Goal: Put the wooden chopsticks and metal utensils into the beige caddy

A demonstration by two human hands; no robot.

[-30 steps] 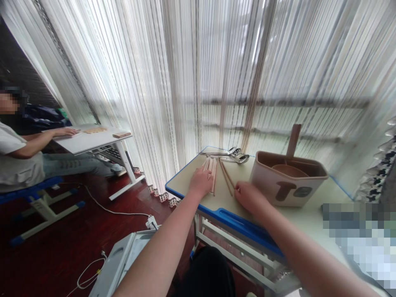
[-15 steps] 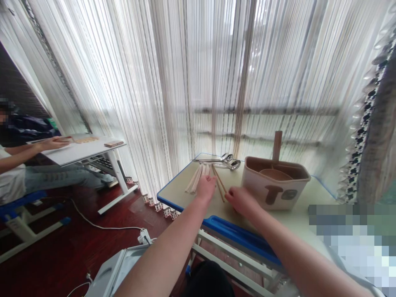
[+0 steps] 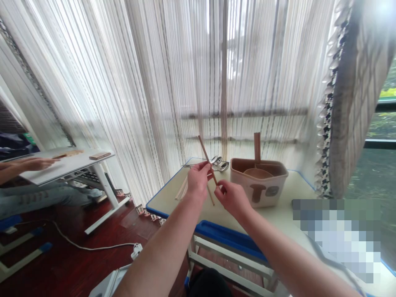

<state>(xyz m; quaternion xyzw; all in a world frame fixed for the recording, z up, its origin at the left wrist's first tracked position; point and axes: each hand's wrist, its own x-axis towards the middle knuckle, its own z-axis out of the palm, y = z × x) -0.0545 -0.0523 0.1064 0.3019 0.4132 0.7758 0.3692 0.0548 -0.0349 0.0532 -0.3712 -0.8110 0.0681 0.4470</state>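
Chopstick (image 3: pixel 204 147) up, tilted above table (image 3: pixel 165 199); your left hand (image 3: pixel 198 178) pinches middle, right hand (image 3: pixel 233 197) lower end, both nearly closed. Untouched: pale sticks (image 3: pixel 182 191) nine o'clock, spoons (image 3: pixel 222 166) twelve. Box (image 3: pixel 243 182) three o'clock, upright brown piece (image 3: pixel 257 146) already inside.

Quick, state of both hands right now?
Left hand: closed, holding a thin, straight brown wooden stick near its middle.
Right hand: closed, holding the same stick near its lower end.

smooth, matt wood was seen in the chopsticks (image 3: pixel 204 149), glossy metal in the spoons (image 3: pixel 224 166), and smooth, matt plastic in the caddy (image 3: pixel 243 182); sheer cloth was shown by the curtain (image 3: pixel 173 82).
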